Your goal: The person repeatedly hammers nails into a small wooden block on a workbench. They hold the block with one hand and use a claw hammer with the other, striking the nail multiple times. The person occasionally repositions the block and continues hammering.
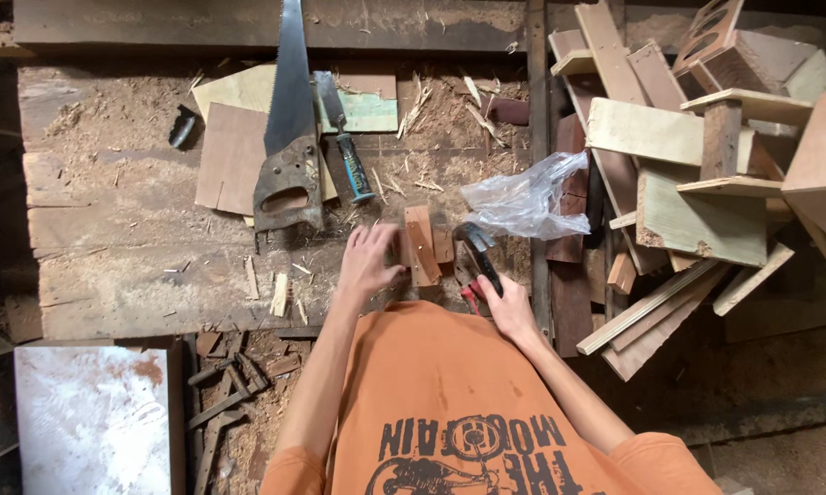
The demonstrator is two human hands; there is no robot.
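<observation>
Sawdust-strewn workbench (pixel 110 275): left hand (pixel 369 261) spread on small wood block (pixel 420 243), right hand (pixel 507 307) gripping hammer (pixel 477 252); clear plastic bag (pixel 523 197) nearby.

A handsaw (pixel 286 137) lies left of a chisel (pixel 342 137), with stacked offcuts (pixel 697 165) far right.

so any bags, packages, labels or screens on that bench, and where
Plastic bag: clear, crumpled, at the bench's right edge, just beyond the right hand holding a hammer.
Shirt print: dark lettering and a round picture on the orange shirt, bottom centre.
No boxes, labels or screens show.
</observation>
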